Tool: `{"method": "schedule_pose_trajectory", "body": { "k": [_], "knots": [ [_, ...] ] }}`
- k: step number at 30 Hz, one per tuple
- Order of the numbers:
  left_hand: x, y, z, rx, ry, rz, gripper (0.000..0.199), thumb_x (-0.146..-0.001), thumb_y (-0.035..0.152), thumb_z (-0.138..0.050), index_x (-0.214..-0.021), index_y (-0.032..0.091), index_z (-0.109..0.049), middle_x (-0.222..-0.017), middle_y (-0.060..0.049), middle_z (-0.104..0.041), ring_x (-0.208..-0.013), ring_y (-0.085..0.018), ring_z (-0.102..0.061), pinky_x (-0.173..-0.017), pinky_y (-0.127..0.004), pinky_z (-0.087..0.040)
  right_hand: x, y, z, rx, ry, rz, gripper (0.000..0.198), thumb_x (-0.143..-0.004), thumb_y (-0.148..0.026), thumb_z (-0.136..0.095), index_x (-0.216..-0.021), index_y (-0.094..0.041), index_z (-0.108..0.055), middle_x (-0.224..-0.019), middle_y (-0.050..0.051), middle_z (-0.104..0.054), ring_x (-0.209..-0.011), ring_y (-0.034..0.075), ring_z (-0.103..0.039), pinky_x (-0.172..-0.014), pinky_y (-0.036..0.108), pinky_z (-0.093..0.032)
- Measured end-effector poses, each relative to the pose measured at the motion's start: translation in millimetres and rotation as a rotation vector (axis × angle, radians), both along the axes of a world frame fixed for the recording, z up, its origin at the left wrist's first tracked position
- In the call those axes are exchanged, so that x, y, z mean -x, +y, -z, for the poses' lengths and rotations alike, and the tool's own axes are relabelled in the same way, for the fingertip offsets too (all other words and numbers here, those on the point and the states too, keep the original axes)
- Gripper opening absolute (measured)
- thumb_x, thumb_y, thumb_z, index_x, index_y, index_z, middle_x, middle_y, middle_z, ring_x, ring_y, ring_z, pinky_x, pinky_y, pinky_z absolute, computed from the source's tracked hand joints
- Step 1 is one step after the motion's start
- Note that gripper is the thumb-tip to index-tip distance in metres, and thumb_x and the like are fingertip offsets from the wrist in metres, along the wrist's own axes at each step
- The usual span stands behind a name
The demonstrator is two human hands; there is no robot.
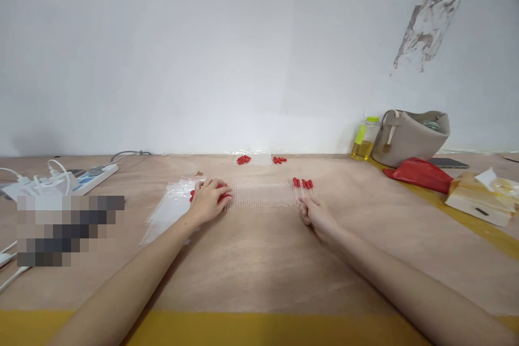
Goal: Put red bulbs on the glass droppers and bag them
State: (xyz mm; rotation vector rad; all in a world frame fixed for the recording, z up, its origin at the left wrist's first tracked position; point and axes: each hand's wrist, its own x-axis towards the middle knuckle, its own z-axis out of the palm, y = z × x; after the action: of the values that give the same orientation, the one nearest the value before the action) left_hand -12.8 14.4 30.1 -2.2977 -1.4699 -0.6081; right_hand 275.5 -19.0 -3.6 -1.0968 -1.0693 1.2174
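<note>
A row of thin clear tubes (261,194) lies side by side on the table. At its left end my left hand (208,200) rests palm down with fingers apart, over a heap of red rubber bulbs (192,195) that it partly covers. Toward the right end, several tubes carry red bulbs (303,183) on their far ends, like droppers. My right hand (315,215) is closed in a pinch at the near end of these tubes, apparently on one of them; the fingers hide the exact grip.
Clear plastic bags (164,216) lie left of my left hand. Two small groups of red bulbs (244,160) sit by the wall. A power strip (95,178) is far left. At right stand a bottle (363,143), a grey bag (409,138), a red pouch (424,174) and a tissue pack (478,200).
</note>
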Motion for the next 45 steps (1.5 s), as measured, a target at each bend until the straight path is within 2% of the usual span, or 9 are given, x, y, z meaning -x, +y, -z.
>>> {"method": "schedule_pose_trajectory", "body": {
  "k": [5,12,21,27,29,33,38,41,45],
  "knots": [
    [-5,2,4.9,-0.006,0.068,0.034,0.018,-0.080,0.030,-0.048,-0.086,0.026,-0.065,-0.099,-0.005,-0.058,-0.093,-0.024,-0.046,-0.079,-0.040,-0.025,-6,0,-11,0.237,0.249,-0.050,0.020,-0.082,-0.019,-0.035,-0.061,-0.018,-0.038,-0.046,-0.002,-0.051,-0.026,0.003,-0.027,-0.031,0.017,-0.018],
    [-6,3,7.5,0.004,-0.033,0.033,0.015,-0.081,0.026,-0.048,-0.080,0.023,-0.063,-0.096,-0.005,-0.060,-0.094,-0.024,-0.046,-0.080,-0.040,-0.029,-17,7,-12,0.275,0.326,-0.066,0.020,-0.083,-0.015,-0.032,-0.064,-0.018,-0.037,-0.048,-0.003,-0.052,-0.027,0.001,-0.028,-0.030,0.013,-0.021],
    [-42,-28,-2.0,0.194,-0.499,0.380,0.016,-0.085,0.025,-0.040,-0.093,0.017,-0.052,-0.085,-0.004,-0.059,-0.077,-0.016,-0.056,-0.070,-0.027,-0.045,-17,9,-8,0.304,0.300,-0.096,0.016,-0.081,-0.017,-0.039,-0.065,-0.018,-0.038,-0.047,-0.002,-0.051,-0.028,0.003,-0.033,-0.029,0.013,-0.027],
    [-64,-46,10.4,0.316,-0.626,0.417,0.017,-0.081,0.031,-0.049,-0.074,0.016,-0.054,-0.086,-0.005,-0.061,-0.080,-0.017,-0.058,-0.067,-0.026,-0.049,-17,4,-13,0.312,0.305,-0.096,0.016,-0.082,-0.016,-0.035,-0.066,-0.018,-0.038,-0.048,0.000,-0.056,-0.033,0.005,-0.045,-0.037,0.014,-0.036],
    [-66,-47,17.2,0.307,-0.628,0.418,0.015,-0.079,0.030,-0.052,-0.085,0.017,-0.055,-0.095,-0.005,-0.060,-0.077,-0.015,-0.059,-0.067,-0.027,-0.050,-16,1,-14,0.268,0.255,-0.113,0.013,-0.082,-0.020,-0.036,-0.069,-0.019,-0.038,-0.050,0.000,-0.058,-0.036,0.007,-0.049,-0.039,0.016,-0.038],
    [-68,-43,28.6,0.392,-0.698,0.377,0.040,-0.075,0.031,-0.059,-0.111,0.020,-0.048,-0.115,-0.009,-0.051,-0.078,-0.015,-0.061,-0.069,-0.030,-0.052,-7,-6,-9,0.058,0.029,-0.198,0.018,-0.082,-0.038,-0.039,-0.076,-0.021,-0.039,-0.049,-0.002,-0.056,-0.041,0.012,-0.052,-0.041,0.021,-0.038],
    [-70,-41,31.0,0.443,-0.620,0.415,0.019,-0.079,0.033,-0.054,-0.079,0.017,-0.065,-0.104,-0.008,-0.057,-0.091,-0.019,-0.058,-0.072,-0.028,-0.050,6,-12,-6,-0.360,-0.439,-0.254,0.027,-0.081,-0.041,-0.041,-0.066,-0.019,-0.044,-0.057,-0.003,-0.050,-0.046,0.008,-0.044,-0.048,0.021,-0.036],
    [-70,-42,28.2,0.364,-0.543,0.419,0.019,-0.083,0.029,-0.050,-0.082,0.019,-0.066,-0.092,-0.005,-0.060,-0.081,-0.016,-0.058,-0.073,-0.029,-0.047,10,-12,-11,-0.543,-0.699,-0.255,0.022,-0.082,-0.033,-0.041,-0.067,-0.019,-0.049,-0.060,-0.002,-0.051,-0.056,0.011,-0.046,-0.054,0.023,-0.036],
    [-70,-43,28.3,0.323,-0.522,0.402,0.020,-0.083,0.030,-0.048,-0.091,0.020,-0.064,-0.084,-0.004,-0.061,-0.074,-0.015,-0.057,-0.067,-0.027,-0.045,14,-11,-13,-0.636,-0.800,-0.269,0.016,-0.083,-0.025,-0.039,-0.080,-0.019,-0.054,-0.073,0.001,-0.058,-0.066,0.013,-0.052,-0.061,0.025,-0.038]
  ]
}}
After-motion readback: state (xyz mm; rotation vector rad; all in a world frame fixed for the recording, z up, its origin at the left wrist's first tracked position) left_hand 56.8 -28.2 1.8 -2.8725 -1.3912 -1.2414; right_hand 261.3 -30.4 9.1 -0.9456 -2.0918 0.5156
